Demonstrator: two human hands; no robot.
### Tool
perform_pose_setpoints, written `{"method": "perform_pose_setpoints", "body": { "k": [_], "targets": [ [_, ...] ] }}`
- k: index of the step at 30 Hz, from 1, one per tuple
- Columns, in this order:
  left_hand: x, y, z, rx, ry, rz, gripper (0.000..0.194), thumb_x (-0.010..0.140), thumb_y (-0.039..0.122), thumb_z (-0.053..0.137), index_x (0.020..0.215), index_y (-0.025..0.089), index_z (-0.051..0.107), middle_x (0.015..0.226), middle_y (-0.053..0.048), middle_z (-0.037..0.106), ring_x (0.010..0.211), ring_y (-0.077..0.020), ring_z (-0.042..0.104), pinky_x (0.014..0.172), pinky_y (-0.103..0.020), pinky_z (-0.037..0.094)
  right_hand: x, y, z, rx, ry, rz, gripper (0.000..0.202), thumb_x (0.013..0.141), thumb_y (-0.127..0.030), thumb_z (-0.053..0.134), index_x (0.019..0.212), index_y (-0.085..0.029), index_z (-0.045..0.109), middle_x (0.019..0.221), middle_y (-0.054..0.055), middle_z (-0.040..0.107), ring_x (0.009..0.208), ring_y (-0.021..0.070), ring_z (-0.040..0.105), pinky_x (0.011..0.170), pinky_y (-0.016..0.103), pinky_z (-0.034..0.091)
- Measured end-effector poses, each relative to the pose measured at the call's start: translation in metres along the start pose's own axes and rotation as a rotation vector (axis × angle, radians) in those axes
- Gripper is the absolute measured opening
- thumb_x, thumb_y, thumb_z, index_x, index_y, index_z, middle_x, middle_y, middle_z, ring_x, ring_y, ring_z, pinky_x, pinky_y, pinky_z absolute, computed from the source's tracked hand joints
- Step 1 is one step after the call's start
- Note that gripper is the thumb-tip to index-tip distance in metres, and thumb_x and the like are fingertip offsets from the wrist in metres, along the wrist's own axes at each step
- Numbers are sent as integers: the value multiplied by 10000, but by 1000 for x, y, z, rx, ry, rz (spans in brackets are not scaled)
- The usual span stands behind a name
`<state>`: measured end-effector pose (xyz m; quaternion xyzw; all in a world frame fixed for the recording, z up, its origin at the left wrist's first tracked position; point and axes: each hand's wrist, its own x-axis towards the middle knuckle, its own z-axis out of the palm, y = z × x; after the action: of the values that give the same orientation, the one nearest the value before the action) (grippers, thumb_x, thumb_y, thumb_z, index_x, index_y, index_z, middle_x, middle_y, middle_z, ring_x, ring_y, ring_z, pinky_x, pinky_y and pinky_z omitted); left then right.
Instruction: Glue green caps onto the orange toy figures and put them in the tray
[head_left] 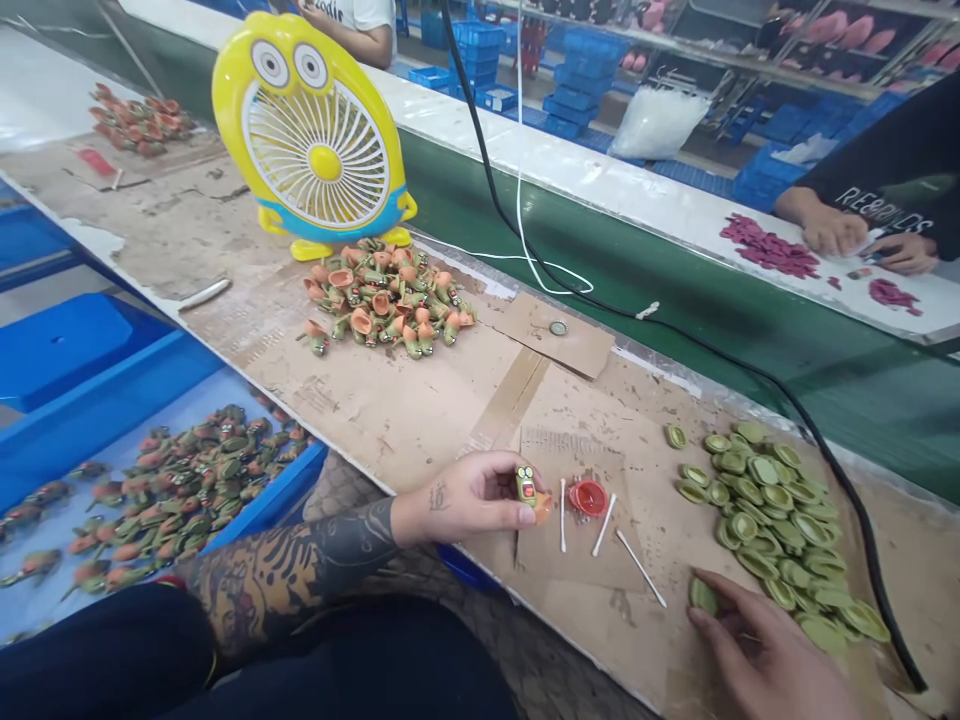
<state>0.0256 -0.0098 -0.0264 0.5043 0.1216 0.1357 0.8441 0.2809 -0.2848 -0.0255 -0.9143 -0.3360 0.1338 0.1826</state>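
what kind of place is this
Probably a small toy assembly workshop: a cardboard-covered workbench with a heap of orange and green toy figures, a pile of green oval caps, and stacked blue plastic crates behind.

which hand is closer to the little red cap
Left. The left hand holds a small figure just beside the red cap; the right hand is farther off, touching the green pieces.
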Motion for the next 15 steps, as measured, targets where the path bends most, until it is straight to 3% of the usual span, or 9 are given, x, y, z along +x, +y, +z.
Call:
{"method": "perform_pose_setpoints", "body": {
  "k": [2,4,9,12,15],
  "targets": [
    [-2,-1,1,3,18,36,406,780,401,878,1028,145,684,892,-14,600,817,-128,560,787,-255,471,-7,-18,0,56,41,74,610,692,-703,633,1055,-230,764,910,92,780,770,321,738,694,467,588],
    [-4,-1,5,58,33,95,404,777,386,879,1049,147,701,921,-31,614,841,-144,573,798,-266,484,-19,-49,5,181,118,36,582,736,-690,687,1093,-234,747,948,82,797,788,307,757,671,418,604],
    [-9,4,16,255,14,228,365,771,297,878,1074,146,742,1027,-97,670,918,-195,631,837,-302,510,-46,-131,26,368,207,-420,304,942,-472,677,1162,-266,720,1026,39,780,835,217,750,723,305,601],
    [-9,4,18,256,27,250,372,752,274,893,1077,158,753,1044,-98,682,931,-200,649,840,-303,523,-46,-150,33,320,249,-503,276,983,-444,643,1182,-261,698,1042,38,769,855,198,750,739,281,602],
    [-9,1,17,247,37,268,385,728,274,912,1068,166,766,1021,-92,693,933,-201,662,835,-299,537,-41,-153,33,255,262,-549,262,1003,-427,620,1190,-252,678,1079,42,764,903,186,753,775,261,603]
  ]
}}
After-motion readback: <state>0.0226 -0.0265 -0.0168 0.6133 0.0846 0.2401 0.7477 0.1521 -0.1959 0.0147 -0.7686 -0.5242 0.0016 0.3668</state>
